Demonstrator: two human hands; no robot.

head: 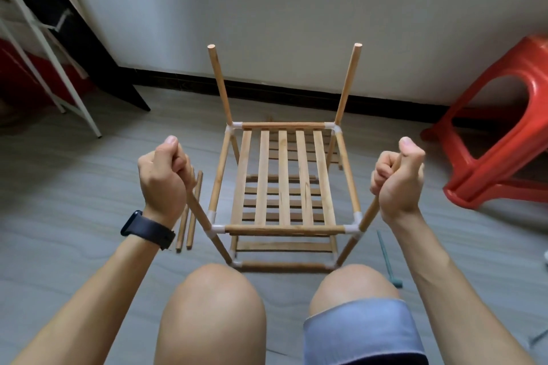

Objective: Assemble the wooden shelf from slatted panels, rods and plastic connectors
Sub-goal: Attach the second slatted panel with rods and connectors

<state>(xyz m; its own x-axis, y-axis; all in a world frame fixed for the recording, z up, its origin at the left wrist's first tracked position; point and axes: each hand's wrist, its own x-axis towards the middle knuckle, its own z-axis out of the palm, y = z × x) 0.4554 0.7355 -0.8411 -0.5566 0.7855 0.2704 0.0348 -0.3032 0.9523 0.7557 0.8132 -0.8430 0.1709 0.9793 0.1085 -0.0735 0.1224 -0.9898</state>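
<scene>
Shelf build, mid-stage: left hand (164,179) and right hand (397,179) each fisted on a front upright rod, slatted panel (283,178) btwn them. Likely seating rods into connectors; next needs firm downward push. Spare rods (189,216) on floor beside left hand.

A home room; grey plank floor (74,187); red plastic stool (504,142)

Soft, even daylight falls on my floor (89,187) with only faint shadows — no glare, focus sharp at the centre — while the wide lens bows the wall (296,9) and smears the edges.
</scene>
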